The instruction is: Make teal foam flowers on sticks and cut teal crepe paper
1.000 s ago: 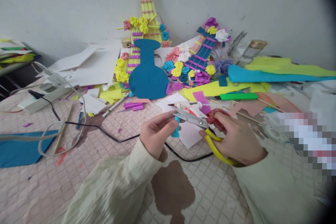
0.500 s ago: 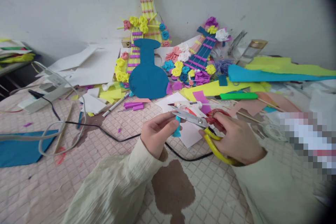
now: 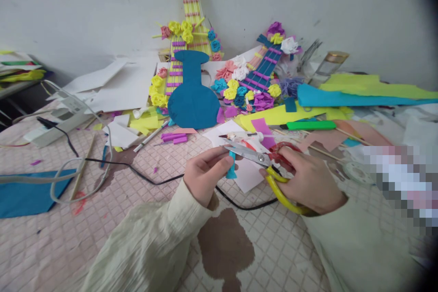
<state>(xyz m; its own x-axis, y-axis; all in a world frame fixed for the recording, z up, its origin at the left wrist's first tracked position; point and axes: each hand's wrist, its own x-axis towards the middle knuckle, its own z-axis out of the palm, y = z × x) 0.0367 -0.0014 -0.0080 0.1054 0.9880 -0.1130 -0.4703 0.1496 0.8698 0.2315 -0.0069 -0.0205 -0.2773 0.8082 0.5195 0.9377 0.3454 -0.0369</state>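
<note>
Between the thumb and fingers of my left hand (image 3: 207,171) is a small strip of light blue crepe paper (image 3: 232,169), its lower end hanging free. My right hand (image 3: 310,180) grips scissors (image 3: 251,154) with one red and one yellow handle. The scissor blades point left and lie across the top of the strip, close to my left fingertips; whether they cut into it I cannot tell. Just behind the blades, a white glue gun (image 3: 244,137) rests on white paper (image 3: 251,175).
A dark blue guitar-shaped cutout (image 3: 194,102) stands at the back beside decorated paper guitars (image 3: 260,73). A green utility knife (image 3: 310,125) lies to the right on paper sheets. A black cable (image 3: 143,177) crosses the table from a power strip (image 3: 56,125) at left.
Both hands keep nearly the same place. The blue strip's lower end has shifted very slightly; the scissors show almost no movement.
</note>
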